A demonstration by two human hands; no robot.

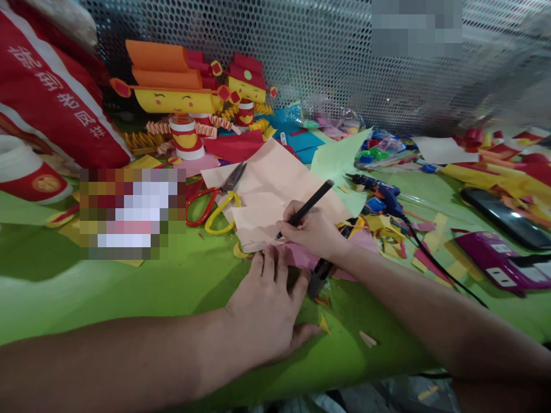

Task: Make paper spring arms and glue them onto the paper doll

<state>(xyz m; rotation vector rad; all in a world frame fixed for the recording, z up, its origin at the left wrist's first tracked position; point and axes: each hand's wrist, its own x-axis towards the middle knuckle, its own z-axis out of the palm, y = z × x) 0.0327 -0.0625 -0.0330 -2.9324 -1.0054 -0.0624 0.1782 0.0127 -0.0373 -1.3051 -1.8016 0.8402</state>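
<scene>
My right hand (pixel 316 230) is closed around a black pen (pixel 310 203), its tip down at a sheet of pale peach paper (pixel 258 221). A thin drawn line shows along the near edge of that sheet. Flat and with fingers spread, my left hand (pixel 273 301) rests with its fingertips at the paper's near edge and its thumb on the green table (pixel 181 292). Left of the sheet lie scissors (pixel 221 198) with one red and one yellow handle, blades partly on the paper. A dark tool (pixel 319 276), partly hidden, sits between my hands.
Paper figures (pixel 172 100) with yellow faces stand at the back left, beside a red bag (pixel 55 86) and a paper cup (pixel 32 172). Rightward are a blue glue gun (pixel 381 192) with a cord, paper scraps, a purple power strip (pixel 499 261) and a phone (pixel 508 215). Metal mesh (pixel 301 57) rises behind.
</scene>
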